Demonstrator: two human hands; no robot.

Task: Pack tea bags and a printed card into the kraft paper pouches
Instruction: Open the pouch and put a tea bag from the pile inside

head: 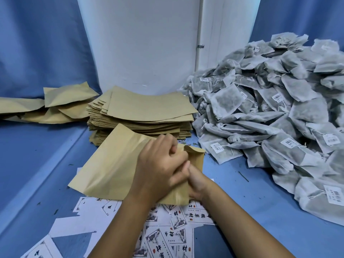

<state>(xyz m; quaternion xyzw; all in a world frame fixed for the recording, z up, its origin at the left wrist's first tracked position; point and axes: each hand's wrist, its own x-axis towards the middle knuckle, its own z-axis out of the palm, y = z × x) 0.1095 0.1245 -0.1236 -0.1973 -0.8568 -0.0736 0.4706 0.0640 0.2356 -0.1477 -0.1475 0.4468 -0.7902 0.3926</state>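
Paper printed cards are lying nearest on the blue bench. Above them, the left hand and right hand are pinching the tan kraft paper pouch at its mouth; grey mesh tea bags are lying rightward, nearer the right hand.

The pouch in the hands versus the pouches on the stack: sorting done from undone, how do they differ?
The held pouch bulges, its mouth open; the stacked pouches lie flat. Both hands, left hand and right hand, grip the held one; nothing touches the stack. The held one lies over printed cards. Both are kraft paper.
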